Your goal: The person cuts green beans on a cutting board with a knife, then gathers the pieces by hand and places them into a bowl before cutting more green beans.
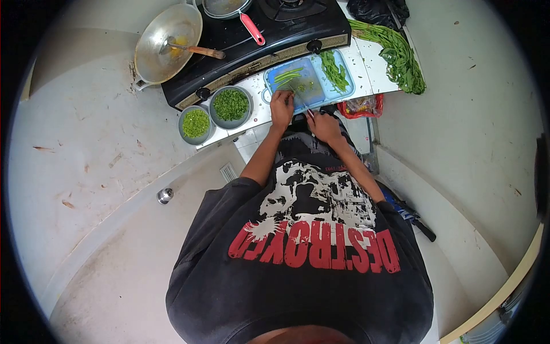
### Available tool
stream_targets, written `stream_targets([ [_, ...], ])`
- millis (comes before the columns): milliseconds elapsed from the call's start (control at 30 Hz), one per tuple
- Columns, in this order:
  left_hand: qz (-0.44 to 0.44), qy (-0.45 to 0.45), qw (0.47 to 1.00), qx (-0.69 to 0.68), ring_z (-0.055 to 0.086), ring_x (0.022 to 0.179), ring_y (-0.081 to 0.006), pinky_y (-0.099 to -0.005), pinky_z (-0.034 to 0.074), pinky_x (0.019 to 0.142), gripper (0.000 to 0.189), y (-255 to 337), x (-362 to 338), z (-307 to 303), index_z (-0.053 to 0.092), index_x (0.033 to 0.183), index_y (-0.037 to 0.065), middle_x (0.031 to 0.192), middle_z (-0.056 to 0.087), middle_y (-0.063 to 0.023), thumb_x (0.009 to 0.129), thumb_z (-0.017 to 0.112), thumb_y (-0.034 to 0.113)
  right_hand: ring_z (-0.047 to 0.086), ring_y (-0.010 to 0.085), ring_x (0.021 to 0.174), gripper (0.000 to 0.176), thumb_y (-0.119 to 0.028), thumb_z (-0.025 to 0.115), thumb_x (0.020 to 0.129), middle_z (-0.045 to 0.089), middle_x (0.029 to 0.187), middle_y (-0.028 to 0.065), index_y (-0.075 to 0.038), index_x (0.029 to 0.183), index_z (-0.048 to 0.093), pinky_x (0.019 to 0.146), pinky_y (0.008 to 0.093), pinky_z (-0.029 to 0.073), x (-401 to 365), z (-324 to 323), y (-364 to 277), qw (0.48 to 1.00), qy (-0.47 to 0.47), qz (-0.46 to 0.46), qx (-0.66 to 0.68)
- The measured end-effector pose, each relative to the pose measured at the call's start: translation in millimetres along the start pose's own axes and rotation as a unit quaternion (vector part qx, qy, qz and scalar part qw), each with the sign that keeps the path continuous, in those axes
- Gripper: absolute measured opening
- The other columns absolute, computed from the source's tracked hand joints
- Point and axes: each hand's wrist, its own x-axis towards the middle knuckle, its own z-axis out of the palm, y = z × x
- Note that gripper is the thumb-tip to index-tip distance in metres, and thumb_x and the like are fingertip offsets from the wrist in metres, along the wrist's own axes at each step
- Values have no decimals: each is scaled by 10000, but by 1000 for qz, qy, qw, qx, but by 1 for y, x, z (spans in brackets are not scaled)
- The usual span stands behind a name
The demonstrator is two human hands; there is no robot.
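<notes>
A blue cutting board lies on the white tiled counter, with green stalks on its left part and leafy pieces on its right. My left hand is at the board's front left edge, its fingers bent together just below the stalks; what they hold is too small to make out. In my right hand, closed at the board's front edge, is the handle of a knife, whose blade points up and left over the board. Small cut bits lie near the blade.
Bowls of chopped greens and lighter pieces stand at the left. Behind is a black stove with a wok and a red-handled pan. Long leafy greens and a red basket are at the right.
</notes>
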Motion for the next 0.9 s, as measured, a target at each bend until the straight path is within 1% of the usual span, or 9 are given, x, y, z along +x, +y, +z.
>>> stream_targets([
  [33,3,1,1000,3,704,811,-311,-386,565,758,106,1,0,-1,747,969,-1,928,687,-167,871,707,-8,690,480,742,458,-432,521,1019,692,778,270,-11,936,682,690,583,559,-4,2,4,1000,5,-9,0],
  [133,-22,-6,1000,-16,658,863,-357,-425,531,792,106,2,-1,0,735,950,-25,927,668,-185,858,685,-29,693,478,765,474,-441,512,1022,695,793,273,-10,922,682,703,579,561,-12,1,10,1000,-25,15,-11],
  [233,-13,-16,1000,-2,654,882,-365,-430,526,814,113,1,-1,-1,736,957,-33,927,667,-187,858,681,-35,697,475,775,488,-448,504,1025,698,796,270,-8,926,693,724,572,564,-8,1,8,1000,-21,12,-20],
  [333,-3,-16,1000,-1,649,904,-370,-435,521,831,121,0,0,-1,737,964,-35,930,668,-189,861,674,-38,700,474,791,494,-451,500,1027,703,808,267,-6,955,703,745,565,566,6,-2,2,999,-33,7,-13],
  [433,-2,-16,1000,-8,649,912,-369,-435,520,831,127,0,0,-1,740,968,-32,929,670,-187,862,671,-37,719,450,822,478,-432,534,1000,713,854,272,3,940,721,773,557,578,10,-9,-3,999,-41,19,-26],
  [533,19,-8,1000,-4,647,903,-370,-438,519,827,129,1,1,-3,740,968,-29,932,667,-184,860,668,-38,700,475,798,489,-447,501,1024,704,811,268,-5,982,706,748,564,568,0,-6,3,1000,-16,8,-18],
  [733,48,-23,998,30,630,916,-367,-438,510,842,141,1,2,-6,736,981,-23,938,653,-174,863,661,-37,703,468,783,470,-431,502,1023,704,812,268,-5,970,693,742,564,568,-6,-12,6,998,-49,14,-31],
  [833,43,-33,998,32,622,931,-368,-441,505,850,144,1,2,-6,736,983,-23,948,645,-168,862,659,-37,720,447,831,479,-436,524,1004,716,873,272,-7,932,722,776,554,579,1,-14,-3,998,-44,27,-23],
  [900,42,-36,998,21,613,935,-367,-444,501,854,147,0,3,-6,738,983,-19,954,640,-163,860,661,-37,720,449,824,479,-439,522,1006,715,869,275,-7,937,719,771,556,578,6,-12,-4,999,-34,24,-30],
])
